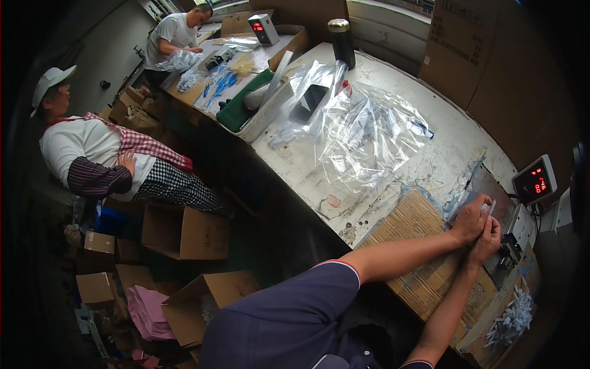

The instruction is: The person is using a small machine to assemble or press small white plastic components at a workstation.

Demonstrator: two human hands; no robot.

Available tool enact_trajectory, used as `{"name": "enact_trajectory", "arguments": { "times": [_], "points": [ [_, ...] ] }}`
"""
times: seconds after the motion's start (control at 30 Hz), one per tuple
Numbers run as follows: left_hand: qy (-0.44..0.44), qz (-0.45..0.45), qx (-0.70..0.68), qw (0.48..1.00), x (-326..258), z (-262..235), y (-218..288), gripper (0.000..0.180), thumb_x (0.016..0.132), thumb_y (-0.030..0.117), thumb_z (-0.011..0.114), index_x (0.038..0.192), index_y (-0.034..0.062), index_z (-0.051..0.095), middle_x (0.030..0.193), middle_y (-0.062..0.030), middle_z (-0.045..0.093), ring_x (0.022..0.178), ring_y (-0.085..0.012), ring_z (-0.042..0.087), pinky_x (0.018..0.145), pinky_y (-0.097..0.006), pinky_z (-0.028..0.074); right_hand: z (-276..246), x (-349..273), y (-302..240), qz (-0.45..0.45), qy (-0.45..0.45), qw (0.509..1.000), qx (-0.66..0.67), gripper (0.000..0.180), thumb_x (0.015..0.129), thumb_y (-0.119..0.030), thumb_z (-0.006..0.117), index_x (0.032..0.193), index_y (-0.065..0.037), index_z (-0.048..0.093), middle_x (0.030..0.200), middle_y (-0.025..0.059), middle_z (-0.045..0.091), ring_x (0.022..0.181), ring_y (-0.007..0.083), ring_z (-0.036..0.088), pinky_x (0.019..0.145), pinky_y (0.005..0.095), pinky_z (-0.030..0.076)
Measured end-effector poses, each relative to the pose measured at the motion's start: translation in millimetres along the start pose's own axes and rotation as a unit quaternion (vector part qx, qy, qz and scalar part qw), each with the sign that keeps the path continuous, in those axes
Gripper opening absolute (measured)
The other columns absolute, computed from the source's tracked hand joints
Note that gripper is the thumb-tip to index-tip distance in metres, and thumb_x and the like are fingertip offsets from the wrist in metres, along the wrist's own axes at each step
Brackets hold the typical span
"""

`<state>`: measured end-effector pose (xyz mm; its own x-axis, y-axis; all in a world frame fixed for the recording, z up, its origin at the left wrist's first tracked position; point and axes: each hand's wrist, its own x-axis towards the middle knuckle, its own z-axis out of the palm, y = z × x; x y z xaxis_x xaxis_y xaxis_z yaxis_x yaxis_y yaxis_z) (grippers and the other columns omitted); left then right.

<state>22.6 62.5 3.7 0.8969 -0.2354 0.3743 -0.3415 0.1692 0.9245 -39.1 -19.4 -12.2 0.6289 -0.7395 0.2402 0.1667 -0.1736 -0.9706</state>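
Note:
My left hand [471, 218] and my right hand [490, 241] are pressed together at the right end of a worn white table [430, 163]. Both pinch a small clear plastic bag [488, 207], held over a dark grey metal plate [491, 184]. My forearms lie across a flat sheet of brown cardboard [410, 237]. A small black mechanism [510, 251] sits just right of my right hand. What the bag holds is too small to tell.
A small display with red digits [534, 181] stands to the right. Loose clear bags [362, 138] cover the table's middle. White small parts [513, 317] fill a box at lower right. Open cardboard boxes [184, 232] sit on the floor beside a seated person [98, 154]; another person [175, 37] works behind.

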Motion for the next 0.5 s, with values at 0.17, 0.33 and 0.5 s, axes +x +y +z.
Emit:
{"name": "enact_trajectory", "arguments": {
  "times": [0.17,0.33,0.5],
  "points": [
    [-0.005,-0.009,-0.002,1.000,-1.0,1.1,3.3,0.020,0.100,0.019,0.056,0.115,0.0047,0.055,0.096,-0.0248,0.067,0.091,-0.0470,0.066,0.075,-0.050,0.052,-0.6,-0.7,-0.9,-0.002,0.004,1.000,0.016,0.015,0.103,-0.013,0.062,0.103,0.002,0.065,0.093,0.0028,0.068,0.081,0.0070,0.061,0.072,0.0208,0.050],
    [-0.005,-0.010,0.000,1.000,-0.5,0.6,4.0,0.020,0.100,0.020,0.056,0.114,0.0050,0.055,0.097,-0.0247,0.067,0.091,-0.0467,0.066,0.075,-0.050,0.052,1.6,-1.8,-4.3,-0.001,0.009,1.000,0.007,0.016,0.103,-0.013,0.062,0.103,0.002,0.065,0.092,0.0027,0.068,0.081,0.0071,0.061,0.072,0.0210,0.050],
    [0.002,-0.004,0.003,1.000,-0.5,0.8,4.0,0.020,0.101,0.020,0.056,0.114,0.0053,0.055,0.096,-0.0244,0.067,0.091,-0.0468,0.066,0.075,-0.050,0.052,-0.5,-0.6,-1.4,-0.004,0.009,1.000,-0.008,0.016,0.103,-0.014,0.063,0.102,0.002,0.065,0.091,0.0012,0.066,0.080,0.0066,0.060,0.072,0.0208,0.050]
  ]
}}
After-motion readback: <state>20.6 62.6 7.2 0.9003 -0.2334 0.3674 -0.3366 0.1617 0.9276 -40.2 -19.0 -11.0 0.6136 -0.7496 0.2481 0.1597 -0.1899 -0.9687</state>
